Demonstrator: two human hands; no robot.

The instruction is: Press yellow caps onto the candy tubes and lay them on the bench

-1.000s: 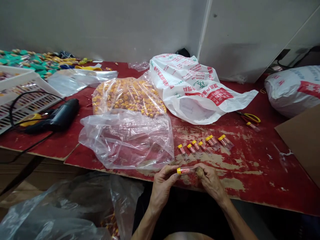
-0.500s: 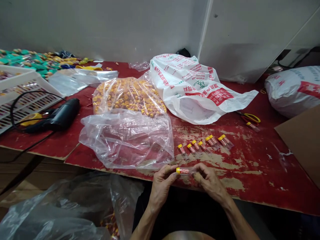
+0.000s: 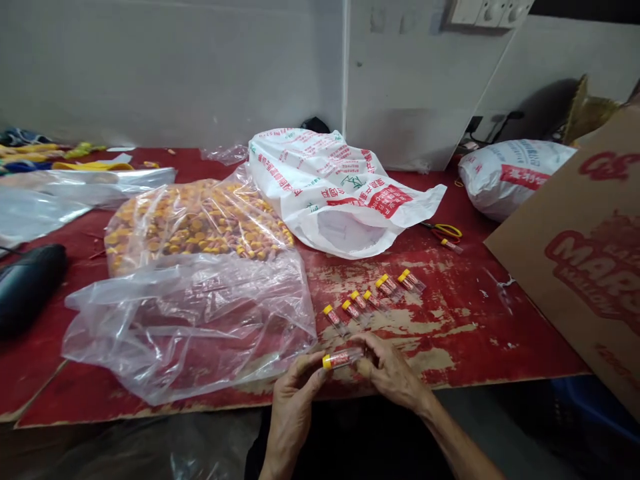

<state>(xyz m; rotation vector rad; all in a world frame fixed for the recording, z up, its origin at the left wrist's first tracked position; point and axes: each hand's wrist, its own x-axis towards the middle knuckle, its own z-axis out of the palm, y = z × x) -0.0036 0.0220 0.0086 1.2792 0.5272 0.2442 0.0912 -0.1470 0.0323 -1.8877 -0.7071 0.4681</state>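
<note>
Head view: left hand (image 3: 294,403), right hand (image 3: 393,375) still pinch capped tube (image 3: 342,359); carton lettering (image 3: 583,263) appeared.

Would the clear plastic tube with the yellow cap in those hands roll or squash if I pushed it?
The clear, yellow-capped plastic tube might roll: it looks round. It's probably stiff, as its sides look straight, and maybe slippery, being shiny.

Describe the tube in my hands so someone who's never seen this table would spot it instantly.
On the worn red table, find the big clear plastic bag, then look past its near right corner. There the left hand and right hand hold a clear, yellow-capped tube sideways, cap toward the left hand. Similar tubes lie on the table; only this one is held.
</note>
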